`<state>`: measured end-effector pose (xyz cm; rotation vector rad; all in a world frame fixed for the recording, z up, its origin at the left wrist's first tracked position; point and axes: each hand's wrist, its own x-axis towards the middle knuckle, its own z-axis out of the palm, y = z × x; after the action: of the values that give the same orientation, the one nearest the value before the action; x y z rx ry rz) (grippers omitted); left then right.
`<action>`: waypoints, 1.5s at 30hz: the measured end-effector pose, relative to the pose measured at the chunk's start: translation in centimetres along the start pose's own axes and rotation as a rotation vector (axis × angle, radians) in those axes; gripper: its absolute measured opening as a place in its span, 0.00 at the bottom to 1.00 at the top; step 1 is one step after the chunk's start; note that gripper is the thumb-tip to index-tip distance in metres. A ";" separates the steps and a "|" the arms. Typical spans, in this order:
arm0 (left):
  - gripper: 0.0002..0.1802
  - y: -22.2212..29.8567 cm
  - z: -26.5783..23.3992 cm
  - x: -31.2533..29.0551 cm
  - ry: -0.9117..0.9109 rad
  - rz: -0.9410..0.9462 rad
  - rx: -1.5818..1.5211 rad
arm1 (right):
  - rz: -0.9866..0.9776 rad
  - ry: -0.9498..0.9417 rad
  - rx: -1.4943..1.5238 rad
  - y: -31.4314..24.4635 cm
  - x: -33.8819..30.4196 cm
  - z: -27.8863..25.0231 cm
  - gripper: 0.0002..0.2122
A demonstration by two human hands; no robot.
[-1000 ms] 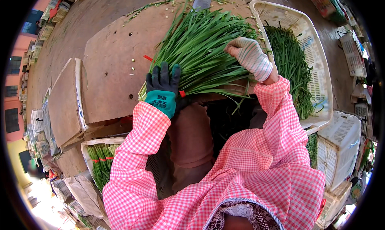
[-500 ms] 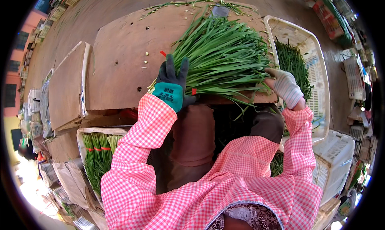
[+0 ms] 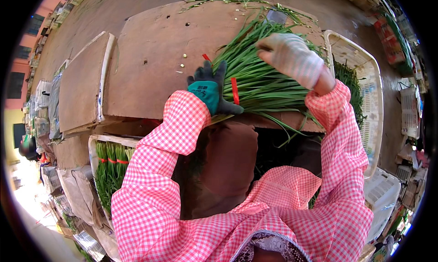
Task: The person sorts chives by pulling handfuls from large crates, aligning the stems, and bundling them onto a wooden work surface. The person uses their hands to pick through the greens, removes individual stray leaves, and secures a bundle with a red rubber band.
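Note:
A large bunch of green garlic chives (image 3: 269, 86) lies on a brown board, its cut ends toward the left. Over those ends rests my left hand (image 3: 210, 89), in a dark grey and teal glove, with fingers and thumb spread. A red strip (image 3: 235, 90) stands out beside its thumb, and another red end (image 3: 206, 57) sticks up past its fingers. Above the leaves is my right hand (image 3: 292, 59), in a pale striped glove and slightly blurred. Its fingers are curled together; whatever they may hold is hidden.
The brown board (image 3: 150, 75) carries small cut bits. A white plastic crate (image 3: 372, 102) with loose greens stands at its right. Lower left, another crate (image 3: 92, 154) holds chive bundles (image 3: 112, 170) tied in red. A separate board (image 3: 84, 84) adjoins at left.
My right hand has left the leaf tips at the right and moved up and left over the bunch. More of the red strip shows beside my left thumb. The whole view has shifted slightly.

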<state>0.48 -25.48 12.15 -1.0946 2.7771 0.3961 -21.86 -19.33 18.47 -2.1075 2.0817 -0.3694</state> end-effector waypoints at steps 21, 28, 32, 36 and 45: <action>0.67 0.5 0.1 -1.6 -0.079 0.114 -0.211 | -0.356 -0.377 -0.104 -1.8 6.5 9.1 0.09; 0.65 1.0 0.6 -1.7 -0.105 0.073 -0.150 | -0.304 -0.383 0.146 -2.6 8.0 11.3 0.10; 0.62 0.4 0.5 -1.4 -0.155 0.060 -0.224 | -0.236 -0.436 0.389 -3.2 8.2 11.1 0.12; 0.61 0.3 0.0 -1.6 -0.157 0.095 -0.238 | -0.187 -0.446 0.298 -5.1 8.6 9.8 0.13; 0.65 0.7 1.1 -4.0 -0.075 0.008 -0.441 | -0.265 -0.222 0.128 -6.8 8.6 9.3 0.12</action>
<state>2.92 -22.10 12.08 -1.1171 2.6953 1.0658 -12.71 -28.39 12.06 -2.2361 1.6203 -0.2766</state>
